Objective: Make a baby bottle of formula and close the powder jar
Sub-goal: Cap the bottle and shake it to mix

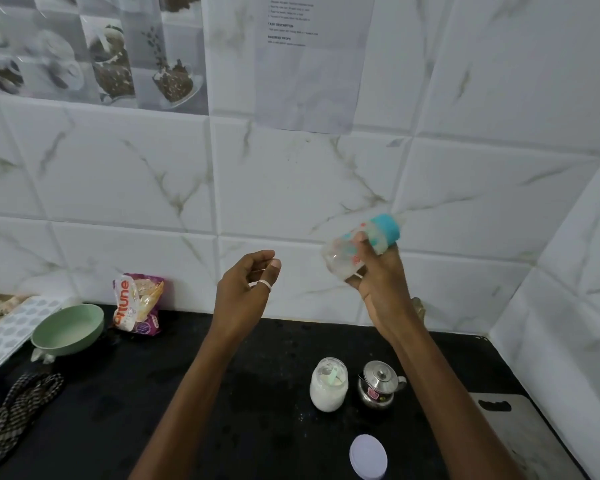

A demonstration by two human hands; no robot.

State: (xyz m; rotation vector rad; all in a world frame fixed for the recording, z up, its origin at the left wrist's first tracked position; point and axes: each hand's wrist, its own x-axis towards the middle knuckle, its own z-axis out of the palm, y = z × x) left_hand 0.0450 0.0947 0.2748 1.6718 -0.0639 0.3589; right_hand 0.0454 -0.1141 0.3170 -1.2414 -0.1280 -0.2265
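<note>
Tilting at 2 o'clock, clear teal-capped baby bottle is gripped by right hand; left hand loosely curled, empty; leakage is risked if cap is loose.

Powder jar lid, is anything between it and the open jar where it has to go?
Nothing lies on the counter between the lid and the powder jar. A scoop rests in the jar's mouth; whether it pokes above the rim is unclear.

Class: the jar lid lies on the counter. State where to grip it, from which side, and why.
Pinch the lid across its round rim, from above: it lies flat, so only the edge gives opposite sides. The left hand is free.
</note>
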